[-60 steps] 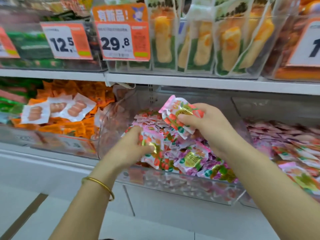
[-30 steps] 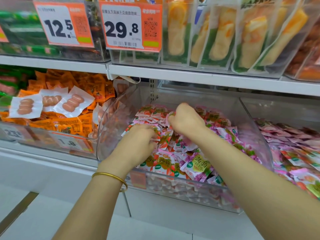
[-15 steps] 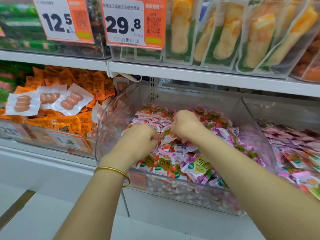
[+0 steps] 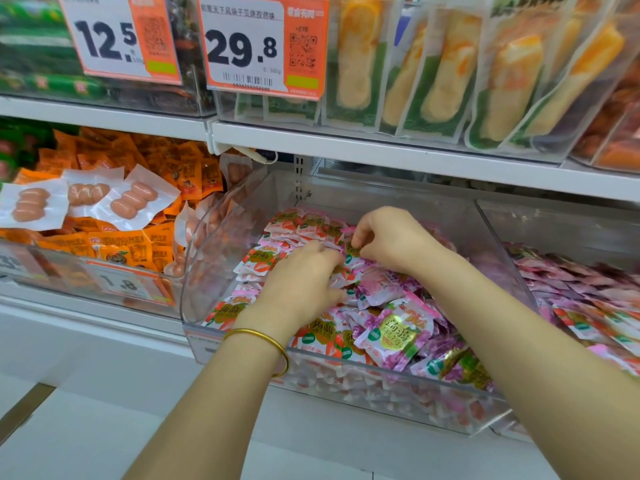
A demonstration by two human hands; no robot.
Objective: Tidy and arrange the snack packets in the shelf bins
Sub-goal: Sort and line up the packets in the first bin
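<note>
Shelf-level, clear bin [image 4: 209, 271] full of snack packets [image 4: 394, 332]. Right hand [image 4: 393, 237] pinches one packet [image 4: 352, 250]; left hand [image 4: 299, 284] curls over the pile, grip unclear.

A white metal shelf unit filled the view. Its upper shelf board [image 4: 381, 150] ran across, sloping slightly down to the right, and a slotted upright [image 4: 300, 178] stood behind it at the middle. Two orange-and-white price tags hung above, one reading 12.5 [image 4: 114, 36] and one reading 29.8 [image 4: 259, 43]. Below the lower ledge [image 4: 86, 306] came a plain white base panel [image 4: 104, 351], then pale floor [image 4: 86, 441] with a dark strip [image 4: 20, 410] at the left. The light was bright and even.
</note>
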